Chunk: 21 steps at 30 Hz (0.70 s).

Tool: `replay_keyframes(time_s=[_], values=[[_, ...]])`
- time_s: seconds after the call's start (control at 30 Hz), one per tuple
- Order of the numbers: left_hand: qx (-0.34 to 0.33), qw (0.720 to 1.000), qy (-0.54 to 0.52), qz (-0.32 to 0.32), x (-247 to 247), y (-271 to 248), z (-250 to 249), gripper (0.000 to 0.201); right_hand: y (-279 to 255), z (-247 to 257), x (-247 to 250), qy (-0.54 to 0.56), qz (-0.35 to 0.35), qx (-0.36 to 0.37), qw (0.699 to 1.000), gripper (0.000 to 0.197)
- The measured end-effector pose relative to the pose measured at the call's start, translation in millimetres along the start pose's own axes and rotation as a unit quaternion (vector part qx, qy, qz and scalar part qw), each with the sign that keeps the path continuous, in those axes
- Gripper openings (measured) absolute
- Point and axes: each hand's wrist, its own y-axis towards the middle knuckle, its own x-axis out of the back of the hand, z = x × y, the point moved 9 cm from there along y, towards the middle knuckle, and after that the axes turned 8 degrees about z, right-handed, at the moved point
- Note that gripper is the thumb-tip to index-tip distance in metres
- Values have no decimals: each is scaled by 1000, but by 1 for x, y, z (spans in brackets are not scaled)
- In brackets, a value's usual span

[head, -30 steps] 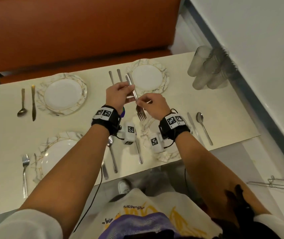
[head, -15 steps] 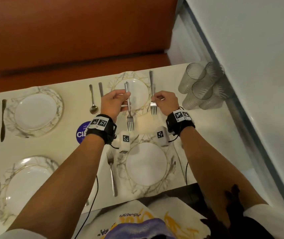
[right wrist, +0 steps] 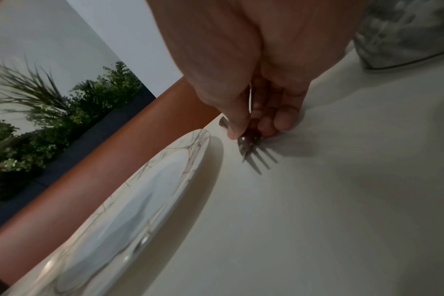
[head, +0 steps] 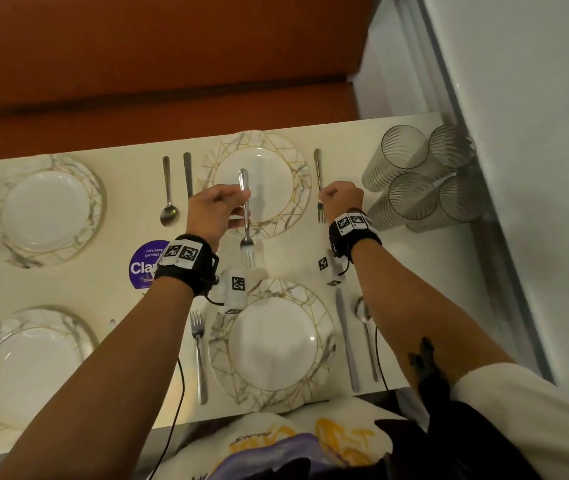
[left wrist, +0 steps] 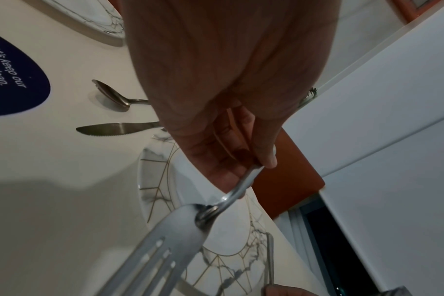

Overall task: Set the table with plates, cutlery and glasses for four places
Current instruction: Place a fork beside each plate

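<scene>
Right hand [head: 340,199] lowered its fork [head: 318,181]; four plates, four glasses.

A round dark-blue sticker [head: 144,265] lies on the table [head: 68,289], left of the near right plate. In the left wrist view the sticker [left wrist: 13,76] reads "Let's keep our" and "Clean." in white. From the head view only "Let's keep", "pantries" and large "Cla" show.

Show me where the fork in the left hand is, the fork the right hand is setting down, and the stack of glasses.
fork in the left hand [head: 246,223], head view, on its handle below the fingers.
fork at the right hand [right wrist: 254,151], right wrist view, on its tines.
glasses [head: 404,147], head view, on the rim of the far left glass.
</scene>
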Motion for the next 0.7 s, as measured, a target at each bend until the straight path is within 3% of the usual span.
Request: replay_keyframes(time_s=[0.3,0.7], values=[[13,1000,-4,1,-4,5,3,24,25,0,9,-7,24,-26,999,17],[4,1000,-10,-3,3,4,3,19,32,-1,5,16,26,-49,998,16]])
